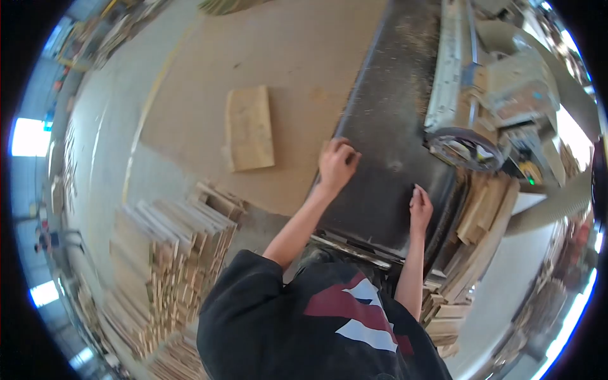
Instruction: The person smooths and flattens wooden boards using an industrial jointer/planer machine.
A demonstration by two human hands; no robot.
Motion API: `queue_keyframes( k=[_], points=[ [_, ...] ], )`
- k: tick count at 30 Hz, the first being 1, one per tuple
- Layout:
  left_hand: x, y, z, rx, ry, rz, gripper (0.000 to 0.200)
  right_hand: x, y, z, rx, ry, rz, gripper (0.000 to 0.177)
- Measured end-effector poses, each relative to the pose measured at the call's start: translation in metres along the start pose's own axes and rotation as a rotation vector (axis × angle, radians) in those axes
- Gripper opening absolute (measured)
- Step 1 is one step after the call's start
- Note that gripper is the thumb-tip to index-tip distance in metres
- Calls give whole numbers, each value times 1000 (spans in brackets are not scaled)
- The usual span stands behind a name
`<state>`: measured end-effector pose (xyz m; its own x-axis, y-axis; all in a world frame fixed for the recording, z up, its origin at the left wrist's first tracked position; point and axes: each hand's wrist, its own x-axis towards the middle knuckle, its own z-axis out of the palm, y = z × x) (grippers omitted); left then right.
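Over the left edge of the black machine table (386,158), my left hand (339,166) is curled, fingers bent in toward the thumb with a dark gap between them. My right hand (420,212) is low over the same table, near its right edge, its fingers pressed together and a small dark spot at the tips. What, if anything, either hand holds I cannot make out. To the left of my left hand a pale wooden board (250,130) lies on a broad brown sheet surface (304,76).
Ahead on the right stand a machine head with a round wheel-like part (465,149) and a ribbed hose (551,202). Wood pieces (484,209) are stacked beside the table on the right. Stacked boards (171,266) stand at lower left. A person (57,240) is far left.
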<state>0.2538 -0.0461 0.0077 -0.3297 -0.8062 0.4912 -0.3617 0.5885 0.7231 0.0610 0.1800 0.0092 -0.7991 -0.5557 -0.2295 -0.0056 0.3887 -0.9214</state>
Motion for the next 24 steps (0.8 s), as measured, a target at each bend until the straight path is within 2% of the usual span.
queue_keyframes(
  k=[1, 3, 5, 6, 8, 12, 16, 17, 19, 22, 24],
  points=[
    [0, -16, -29, 214, -13, -134, 33, -3, 5, -1, 9, -5, 23, 31],
    [15, -36, -90, 546, 63, -318, 74, -4, 9, 0, 38, 16, 43, 29],
    [26, -64, -136, 831, 45, -688, 118, -1, 6, 3, 32, 15, 47, 30],
    [32, -74, -154, 829, 37, -677, 118, 3, 4, 2, 18, 25, 49, 31],
    [42, -82, -179, 819, -180, -1097, 139, 6, 3, 2, -20, 57, 9, 33],
    [49, -79, -194, 845, -279, -1129, 139, 1, 17, 7, 36, 55, -22, 32],
    [28, -55, -183, 790, -363, -965, 132, 3, 12, 5, 201, 121, 152, 30],
    [16, -46, -176, 749, -383, -907, 130, 1, -6, 8, 244, 168, 121, 36],
    [-8, -19, -152, 712, -448, -794, 130, 23, 2, 3, 519, 174, 146, 66],
    [-41, 18, -125, 750, -521, -635, 133, 51, -9, -5, 531, 126, 255, 79],
    [-61, 35, -108, 728, -563, -563, 133, 61, -11, -5, 609, 158, 257, 80]
  ],
)
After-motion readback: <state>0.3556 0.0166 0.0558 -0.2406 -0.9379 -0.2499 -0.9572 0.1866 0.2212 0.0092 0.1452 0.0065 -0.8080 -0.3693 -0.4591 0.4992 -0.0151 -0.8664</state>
